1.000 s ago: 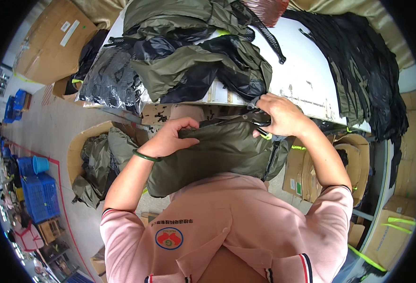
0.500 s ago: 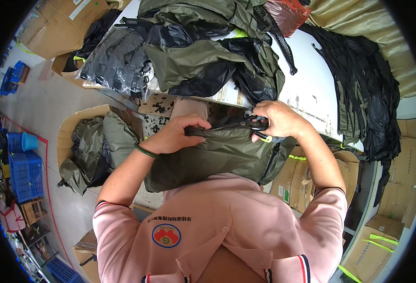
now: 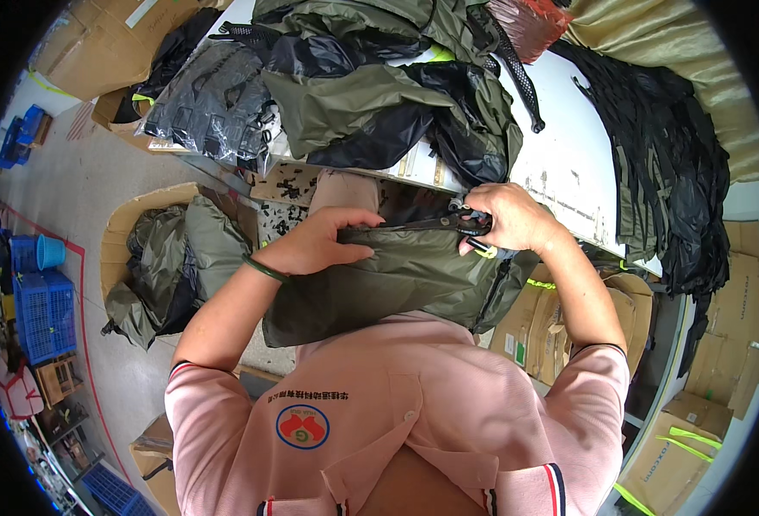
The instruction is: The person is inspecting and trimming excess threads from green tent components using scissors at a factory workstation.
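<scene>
An olive-green fabric bag (image 3: 397,273) with a black band along its top edge lies across my lap, below the table's front edge. My left hand (image 3: 315,242) pinches the left part of that edge between thumb and fingers. At the edge's right end, my right hand (image 3: 510,218) is closed round the band and a black fitting (image 3: 472,224), which looks like a plastic buckle. A short yellow-green tab (image 3: 484,251) shows under the right thumb. The fingers partly hide the fitting, so its exact shape is unclear.
Olive and black fabric pieces (image 3: 354,103) cover the white table (image 3: 560,163), beside a clear plastic bag of black parts (image 3: 212,107). Black straps (image 3: 654,163) hang over its right side. An open carton of fabric (image 3: 169,267) stands at left, with blue crates (image 3: 44,314) farther off.
The view has shifted slightly. Both hands keep their grip on the bag's top edge, which looks a little straighter; the black fitting shows somewhat more clearly.
</scene>
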{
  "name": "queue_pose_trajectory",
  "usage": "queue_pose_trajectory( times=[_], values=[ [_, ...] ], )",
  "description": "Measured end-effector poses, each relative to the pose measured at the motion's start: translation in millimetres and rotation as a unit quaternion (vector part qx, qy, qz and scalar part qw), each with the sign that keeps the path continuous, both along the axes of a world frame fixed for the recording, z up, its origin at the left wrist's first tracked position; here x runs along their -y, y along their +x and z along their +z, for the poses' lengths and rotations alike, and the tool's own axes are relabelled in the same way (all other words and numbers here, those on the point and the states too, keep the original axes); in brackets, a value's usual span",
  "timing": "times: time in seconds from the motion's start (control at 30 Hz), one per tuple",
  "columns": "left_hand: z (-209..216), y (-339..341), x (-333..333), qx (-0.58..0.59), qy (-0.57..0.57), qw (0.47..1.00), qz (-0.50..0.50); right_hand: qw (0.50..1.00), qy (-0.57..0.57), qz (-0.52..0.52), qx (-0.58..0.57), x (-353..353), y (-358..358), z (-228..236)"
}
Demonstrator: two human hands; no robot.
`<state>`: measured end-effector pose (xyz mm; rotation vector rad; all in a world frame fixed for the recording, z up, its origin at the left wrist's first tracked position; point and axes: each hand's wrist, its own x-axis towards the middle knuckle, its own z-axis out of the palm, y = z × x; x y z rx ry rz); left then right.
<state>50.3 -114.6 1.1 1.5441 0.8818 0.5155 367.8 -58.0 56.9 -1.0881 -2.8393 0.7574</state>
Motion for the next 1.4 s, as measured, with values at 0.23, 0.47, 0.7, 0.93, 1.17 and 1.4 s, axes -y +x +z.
queue_pose_trajectory(
  times=[0.23, 0.47, 0.7, 0.93, 1.17, 1.4],
  values=[
    [3, 1, 1, 0.025, -0.095, 0.995, -0.014, 1.000, -0.013, 0.015, -0.010, 4, -4, -2],
    [-3, 1, 0, 0.061, -0.075, 0.995, -0.032, 0.999, -0.040, -0.006, -0.002, 5, -4, -3],
    [-3, 2, 0, 0.039, -0.071, 0.996, -0.028, 0.999, -0.005, 0.017, -0.034, 8, -8, -1],
    [6, 3, -1, 0.051, -0.050, 0.996, -0.054, 0.999, -0.034, -0.007, 0.024, 7, -12, 3],
    [2, 6, -3, 0.051, 0.003, 0.997, -0.060, 1.000, 0.003, 0.011, -0.006, 10, -14, 5],
    [5, 11, 1, 0.051, 0.006, 0.998, -0.036, 0.999, -0.018, 0.003, 0.029, 9, -15, 16]
  ],
)
